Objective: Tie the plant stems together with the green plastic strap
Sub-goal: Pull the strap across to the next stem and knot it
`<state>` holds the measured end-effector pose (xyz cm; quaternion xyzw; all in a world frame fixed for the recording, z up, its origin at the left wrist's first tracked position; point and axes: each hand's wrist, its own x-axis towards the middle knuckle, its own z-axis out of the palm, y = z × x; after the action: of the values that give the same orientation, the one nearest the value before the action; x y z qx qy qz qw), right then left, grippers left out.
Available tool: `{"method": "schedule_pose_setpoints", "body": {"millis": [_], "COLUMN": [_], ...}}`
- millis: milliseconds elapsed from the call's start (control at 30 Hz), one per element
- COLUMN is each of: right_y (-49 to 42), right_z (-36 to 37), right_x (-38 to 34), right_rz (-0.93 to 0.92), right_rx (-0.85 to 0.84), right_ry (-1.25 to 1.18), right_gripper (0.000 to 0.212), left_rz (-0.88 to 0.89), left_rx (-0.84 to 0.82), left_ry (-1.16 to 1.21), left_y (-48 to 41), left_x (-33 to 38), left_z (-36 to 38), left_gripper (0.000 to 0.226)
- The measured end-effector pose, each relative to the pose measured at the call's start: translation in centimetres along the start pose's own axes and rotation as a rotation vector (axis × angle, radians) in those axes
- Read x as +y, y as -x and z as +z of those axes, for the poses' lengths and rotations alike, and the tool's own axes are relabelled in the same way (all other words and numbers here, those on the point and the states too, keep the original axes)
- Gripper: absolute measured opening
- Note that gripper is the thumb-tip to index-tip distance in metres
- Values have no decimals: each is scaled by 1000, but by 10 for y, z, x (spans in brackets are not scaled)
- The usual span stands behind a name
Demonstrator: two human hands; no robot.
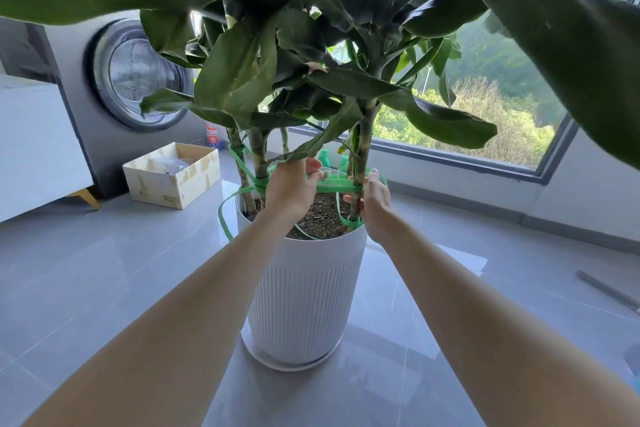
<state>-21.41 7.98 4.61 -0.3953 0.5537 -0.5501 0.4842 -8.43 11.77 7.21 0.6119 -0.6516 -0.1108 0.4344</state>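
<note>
A tall leafy plant with several thick stems [258,152] grows from a white ribbed pot [304,291] on the floor. A green plastic strap [337,188] runs between the left stems and the right stem [363,149], loops around the right stem's base and hangs in a slack loop over the pot's left rim. My left hand [292,187] pinches the strap above the soil. My right hand [374,204] curls round the right stem and the strap there.
An open cardboard box [173,175] sits on the grey tiled floor at the left, beside a washing machine [138,76] and a white cabinet [38,146]. A window [485,121] is behind the plant. A metal rod [609,291] lies at the right.
</note>
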Motion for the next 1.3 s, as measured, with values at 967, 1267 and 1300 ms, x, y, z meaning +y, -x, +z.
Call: {"method": "schedule_pose_setpoints", "body": {"millis": [967, 1267, 1300], "right_y": [14, 22, 20], "right_z": [1, -20, -20], "right_x": [-10, -4, -5], "right_rz": [19, -247, -264], "right_rx": [5, 93, 100], "right_ry": [-2, 382, 375], "right_gripper": [41, 37, 35], "left_rz": [-24, 71, 71], "left_rx": [-16, -55, -65], "left_ry": [-110, -182, -207], "left_y": [-1, 6, 8], "left_x": [6, -1, -1], "left_z": [1, -19, -20], "left_gripper": [18, 22, 24]}}
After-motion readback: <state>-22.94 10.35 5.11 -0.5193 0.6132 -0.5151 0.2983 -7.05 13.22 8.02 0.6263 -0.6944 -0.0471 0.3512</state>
